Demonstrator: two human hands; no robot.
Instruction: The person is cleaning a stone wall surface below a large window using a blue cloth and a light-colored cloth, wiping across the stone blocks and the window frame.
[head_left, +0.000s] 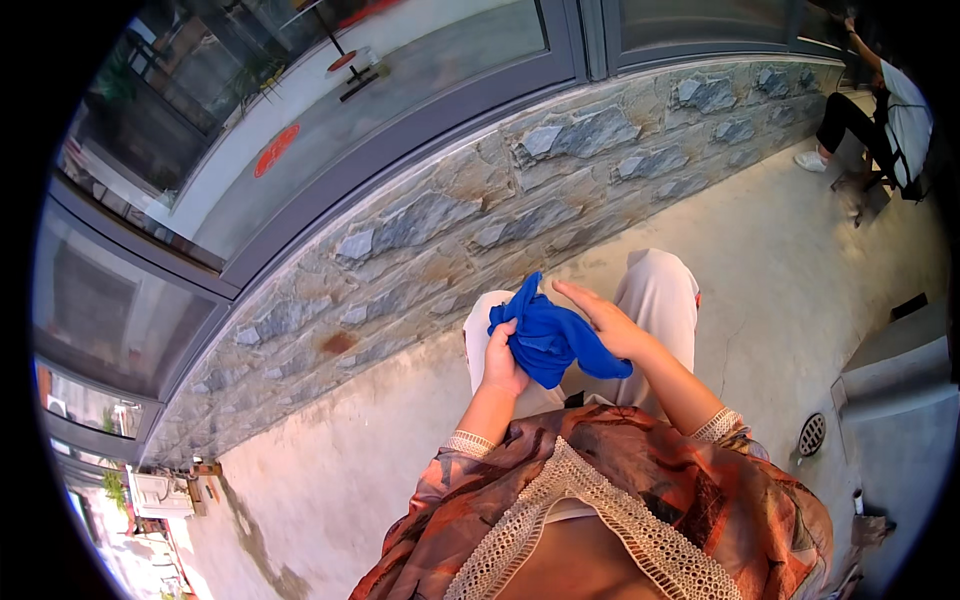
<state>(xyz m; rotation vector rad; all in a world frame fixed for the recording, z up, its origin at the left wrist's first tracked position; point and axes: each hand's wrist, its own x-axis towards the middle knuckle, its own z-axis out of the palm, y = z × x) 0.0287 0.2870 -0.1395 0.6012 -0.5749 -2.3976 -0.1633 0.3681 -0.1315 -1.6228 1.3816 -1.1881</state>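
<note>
A bunched blue cloth (551, 334) lies between my two hands, above my lap. My left hand (504, 360) holds its left side, the thumb on top of the folds and the other fingers hidden beneath. At the cloth's right edge is my right hand (604, 319), flat and tilted, its fingers extended and pointing up and to the left. One loose end of the cloth sticks up between the hands, and another hangs over to the right near my right wrist. Light trousers (656, 292) cover my knees on both sides of the cloth.
A rough stone wall (450, 217) under grey-framed windows (420, 112) runs close in front of my knees. A person (889, 120) sits at the upper right. On the concrete floor (300, 480) are a round drain grate (811, 435) at right and, far left, a white basin-like object (160, 493).
</note>
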